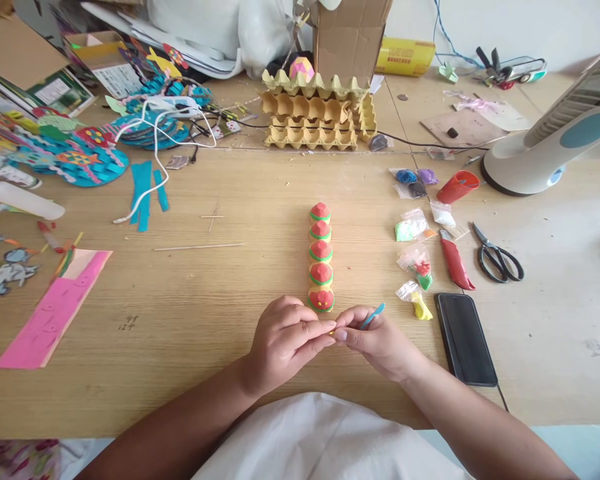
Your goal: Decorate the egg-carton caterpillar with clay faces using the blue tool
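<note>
**Our fingertips close on a tiny soft-looking yellow piece [332,332]**

At lower centre of the frame, our left hand [285,340] holds its fingers together, the tips pinching the yellow piece against the thumb. Our right hand [380,343] meets it there, thumb and forefinger nearly together, while its curled fingers keep a slim blue plastic-looking tool [373,316] tucked in the grip. How hard we press, we cannot tell.

We judge the piece very light, soft and easily flattened, so we would take it by its edges with the lightest pinch. The tool looks light, stiff and smooth; its middle is the place to hold. Just beyond our fingertips stands a row of domed egg-carton cups with red tops and green bands [321,251]. It probably weighs little and crushes easily, so we would support it low on the sides.

We count one yellow piece, one tool and five domes, the nearest bearing yellow dots. At right we count one pair of black-handled scissors [500,262], one red-handled cutter [457,262] and one black phone [466,339]; at left of centre, three thin wooden sticks [199,247].
</note>
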`<state>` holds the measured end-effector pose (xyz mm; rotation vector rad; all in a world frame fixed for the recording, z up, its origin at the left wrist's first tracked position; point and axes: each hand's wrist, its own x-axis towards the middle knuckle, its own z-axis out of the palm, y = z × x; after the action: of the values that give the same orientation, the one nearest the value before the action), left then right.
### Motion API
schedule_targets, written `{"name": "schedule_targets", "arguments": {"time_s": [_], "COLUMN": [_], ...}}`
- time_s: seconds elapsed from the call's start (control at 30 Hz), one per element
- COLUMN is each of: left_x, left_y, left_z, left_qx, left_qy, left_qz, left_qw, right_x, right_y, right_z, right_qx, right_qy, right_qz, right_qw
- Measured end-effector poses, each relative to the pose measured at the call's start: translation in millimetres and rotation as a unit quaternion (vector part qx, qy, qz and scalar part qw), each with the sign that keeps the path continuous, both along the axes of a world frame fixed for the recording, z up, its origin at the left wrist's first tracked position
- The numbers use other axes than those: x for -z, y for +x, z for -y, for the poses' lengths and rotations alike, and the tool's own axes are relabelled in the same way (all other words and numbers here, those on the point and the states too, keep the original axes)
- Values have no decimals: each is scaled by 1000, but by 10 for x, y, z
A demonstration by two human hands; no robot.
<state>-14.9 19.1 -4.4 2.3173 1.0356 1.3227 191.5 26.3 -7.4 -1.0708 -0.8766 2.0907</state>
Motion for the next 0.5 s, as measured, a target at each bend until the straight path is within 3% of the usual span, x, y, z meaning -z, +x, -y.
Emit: {"name": "schedule_targets", "arguments": {"time_s": [0.27,0.5], "left_x": [-8,-16], "left_y": [5,-12], "left_z": [3,11], "left_qx": [-8,-8], "left_qy": [-3,-6], "left_qz": [3,7], "left_qw": [1000,1000], "right_x": [-11,7], "right_y": [12,22], "right_z": [6,19], "right_qx": [3,2], "right_qy": [29,8], "right_qz": [33,21], "right_qw": [999,1000]}}
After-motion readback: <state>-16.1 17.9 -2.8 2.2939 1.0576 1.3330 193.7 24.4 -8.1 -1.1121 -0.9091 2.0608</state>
